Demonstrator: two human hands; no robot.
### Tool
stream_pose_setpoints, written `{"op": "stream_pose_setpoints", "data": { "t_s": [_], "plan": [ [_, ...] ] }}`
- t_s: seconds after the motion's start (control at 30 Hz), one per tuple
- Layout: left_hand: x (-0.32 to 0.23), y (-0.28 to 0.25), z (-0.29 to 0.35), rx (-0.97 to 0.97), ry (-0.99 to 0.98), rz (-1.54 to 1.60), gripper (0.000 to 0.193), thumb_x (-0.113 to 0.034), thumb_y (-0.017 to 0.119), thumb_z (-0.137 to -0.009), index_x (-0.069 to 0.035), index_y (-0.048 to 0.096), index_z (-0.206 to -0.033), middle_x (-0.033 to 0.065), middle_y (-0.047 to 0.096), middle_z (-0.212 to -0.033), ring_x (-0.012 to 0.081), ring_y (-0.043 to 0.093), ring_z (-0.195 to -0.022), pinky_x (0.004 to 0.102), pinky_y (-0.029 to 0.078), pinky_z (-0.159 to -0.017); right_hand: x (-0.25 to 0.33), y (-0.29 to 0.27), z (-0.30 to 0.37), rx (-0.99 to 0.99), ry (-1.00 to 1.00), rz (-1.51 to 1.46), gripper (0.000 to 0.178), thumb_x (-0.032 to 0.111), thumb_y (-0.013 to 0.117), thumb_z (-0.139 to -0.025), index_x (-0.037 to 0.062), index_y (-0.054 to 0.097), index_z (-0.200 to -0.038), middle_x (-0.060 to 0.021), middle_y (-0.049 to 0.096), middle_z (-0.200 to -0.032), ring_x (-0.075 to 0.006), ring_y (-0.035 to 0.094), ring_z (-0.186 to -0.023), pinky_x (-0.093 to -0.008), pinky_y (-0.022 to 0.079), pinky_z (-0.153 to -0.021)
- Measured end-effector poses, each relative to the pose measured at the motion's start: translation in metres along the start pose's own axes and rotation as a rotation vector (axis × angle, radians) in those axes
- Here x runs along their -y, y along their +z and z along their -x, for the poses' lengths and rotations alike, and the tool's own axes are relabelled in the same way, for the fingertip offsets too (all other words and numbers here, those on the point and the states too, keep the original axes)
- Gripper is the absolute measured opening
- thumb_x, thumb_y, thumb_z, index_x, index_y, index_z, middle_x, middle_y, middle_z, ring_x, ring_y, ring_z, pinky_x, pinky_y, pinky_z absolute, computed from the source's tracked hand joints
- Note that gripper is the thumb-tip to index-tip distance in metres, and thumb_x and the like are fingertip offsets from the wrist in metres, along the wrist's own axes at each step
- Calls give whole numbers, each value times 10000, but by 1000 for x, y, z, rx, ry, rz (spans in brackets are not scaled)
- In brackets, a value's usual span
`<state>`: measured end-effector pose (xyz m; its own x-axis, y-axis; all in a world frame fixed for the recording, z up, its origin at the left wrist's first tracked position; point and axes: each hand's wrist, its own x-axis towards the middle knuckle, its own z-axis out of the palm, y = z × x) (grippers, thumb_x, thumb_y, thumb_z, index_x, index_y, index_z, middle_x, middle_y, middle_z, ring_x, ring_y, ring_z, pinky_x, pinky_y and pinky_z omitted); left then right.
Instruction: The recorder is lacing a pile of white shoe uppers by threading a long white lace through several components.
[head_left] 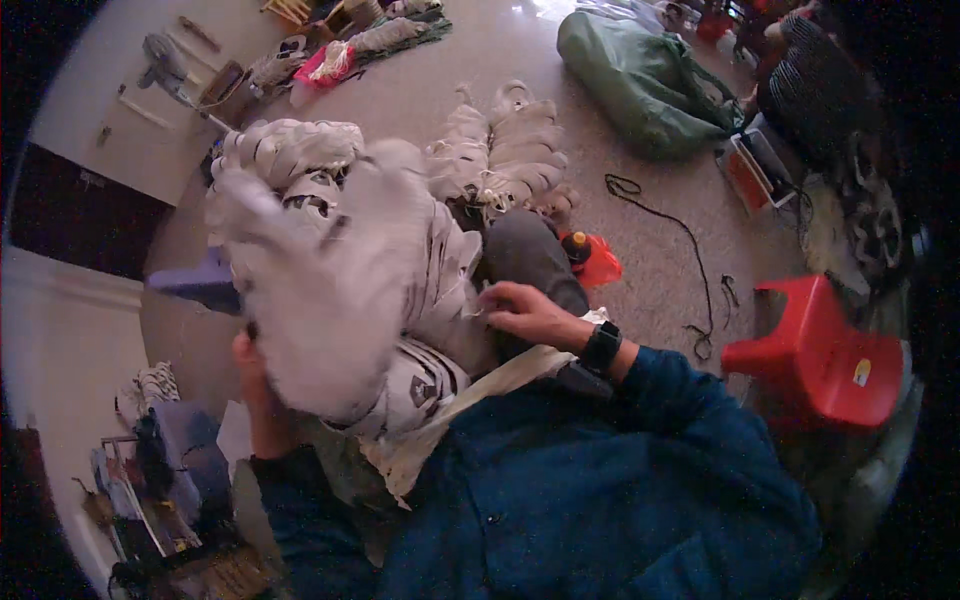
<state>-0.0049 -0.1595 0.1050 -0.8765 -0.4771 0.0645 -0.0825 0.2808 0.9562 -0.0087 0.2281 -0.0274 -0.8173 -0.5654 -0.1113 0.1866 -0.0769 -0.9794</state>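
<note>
A large pale fabric piece (pixel 325 310), shaped like a shoe upper and smeared by motion, stands up over my lap. My left hand (pixel 265 390) grips its near left edge, the fingers mostly hidden behind it. Under and beyond it lies a thick stack of similar off-white pieces (pixel 450 260) with dark edges. My right hand (pixel 525 312), with a dark watch on the wrist, is beside the stack's right side. Its fingers are curled together at the edge, and what they pinch is too small to tell. A cream cloth (pixel 490 385) spreads across my lap.
More bundled pale pieces (pixel 520 150) lie on the floor ahead. A green sack (pixel 640 85) is at the far right, near another person (pixel 815 90). A red stool (pixel 825 350) stands at right, a black cord (pixel 670 220) nearby. An orange-red bag (pixel 600 262) and purple stool (pixel 195 282) flank me.
</note>
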Motion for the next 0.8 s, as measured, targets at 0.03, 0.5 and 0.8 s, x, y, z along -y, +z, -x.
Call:
{"op": "stream_pose_setpoints", "data": {
  "t_s": [0.03,0.5,0.8],
  "plan": [
    [0,-10,-5,-53,-20,-10,366,-249,561,-909,28,600,-1146,38,631,-893,126,554,-775,291,457,-702,2,-2,1,-160,-35,55,424,153,630,-870,6,519,-1252,-93,572,-1136,-183,556,-1041,-310,448,-923],
    [-22,-62,-19,-267,-15,-204,351,-237,550,-914,29,593,-1138,108,646,-931,197,589,-838,332,467,-747,-42,-10,-57,-14,-36,224,546,136,661,-805,58,458,-1306,-183,630,-1080,-301,618,-1014,-389,488,-880],
    [-31,-36,-20,-285,44,-262,341,-229,543,-917,31,587,-1133,152,655,-956,243,612,-879,358,473,-776,-46,4,-63,-68,-170,573,277,130,617,-795,32,619,-1055,-195,658,-945,-357,643,-930,-426,498,-791]
  ]
}}
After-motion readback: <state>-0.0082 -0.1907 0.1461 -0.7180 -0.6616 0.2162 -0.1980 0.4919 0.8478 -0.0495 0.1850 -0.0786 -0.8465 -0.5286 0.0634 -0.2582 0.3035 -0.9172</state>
